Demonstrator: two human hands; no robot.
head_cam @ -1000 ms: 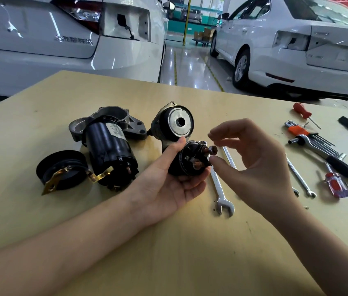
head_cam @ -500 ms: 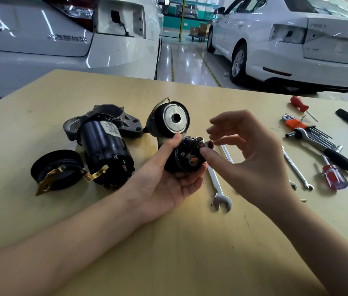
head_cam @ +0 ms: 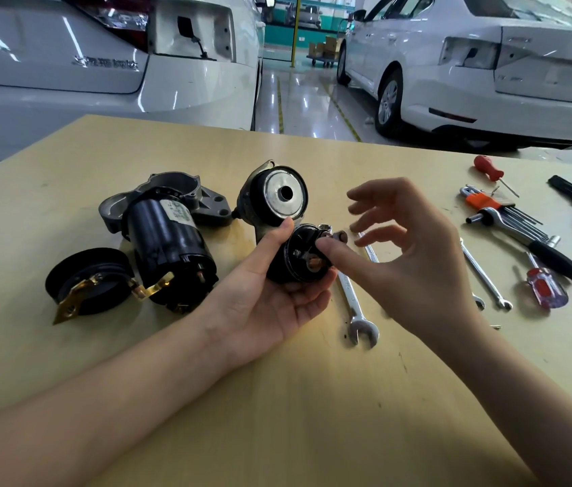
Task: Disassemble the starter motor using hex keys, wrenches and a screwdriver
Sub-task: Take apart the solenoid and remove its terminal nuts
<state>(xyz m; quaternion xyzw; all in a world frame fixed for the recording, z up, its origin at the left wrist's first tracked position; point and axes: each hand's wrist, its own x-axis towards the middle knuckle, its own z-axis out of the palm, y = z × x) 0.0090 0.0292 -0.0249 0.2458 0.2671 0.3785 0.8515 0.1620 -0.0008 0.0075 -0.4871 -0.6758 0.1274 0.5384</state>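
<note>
My left hand (head_cam: 263, 304) holds a black solenoid cap (head_cam: 295, 256) with copper terminals just above the table, palm up, thumb on its top edge. The thumb and forefinger of my right hand (head_cam: 418, 268) pinch a small nut (head_cam: 340, 236) on the cap's terminal stud, while the other fingers are spread. On the table, the black starter motor body (head_cam: 168, 247) with its grey nose housing lies to the left. Behind the cap stands the solenoid body (head_cam: 277, 195). At far left is a black end cover (head_cam: 91, 279) with brass straps.
A combination wrench (head_cam: 355, 304) lies under my hands and a second one (head_cam: 484, 275) to the right. Farther right are a hex key set (head_cam: 502, 212), a ratchet handle (head_cam: 555, 261) and two red screwdrivers (head_cam: 544, 288). White cars stand beyond the table's far edge.
My right hand closed in on the cap and took hold of the terminal nut. The thumb has since slid forward across it and the other fingers have spread out.
</note>
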